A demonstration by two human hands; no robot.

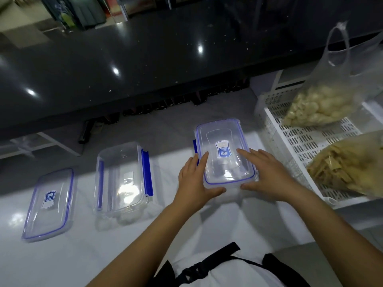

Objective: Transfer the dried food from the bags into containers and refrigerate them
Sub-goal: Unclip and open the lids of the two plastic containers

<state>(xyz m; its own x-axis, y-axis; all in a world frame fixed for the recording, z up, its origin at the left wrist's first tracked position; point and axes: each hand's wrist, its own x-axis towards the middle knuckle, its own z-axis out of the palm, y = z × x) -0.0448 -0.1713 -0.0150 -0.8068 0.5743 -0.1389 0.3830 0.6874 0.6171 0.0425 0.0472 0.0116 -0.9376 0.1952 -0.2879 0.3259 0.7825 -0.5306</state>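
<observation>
A clear lidded container [223, 150] with a blue seal and label stands on the white table. My left hand [194, 181] grips its left side and near corner. My right hand [267, 175] rests on its lid and right side, thumb at the front edge. To the left sits an open clear container [122, 179] with blue side clips. Its separate lid [49, 204] lies flat further left. In the white perforated basket [300, 141] on the right lie a clear bag of pale dried pieces [319, 106] and a bag of yellowish dried strips [348, 168].
A dark glossy counter [124, 65] runs across the back, beyond the white table [103, 245]. The basket takes up the table's right end. A black strap on a white garment shows at the bottom of the view.
</observation>
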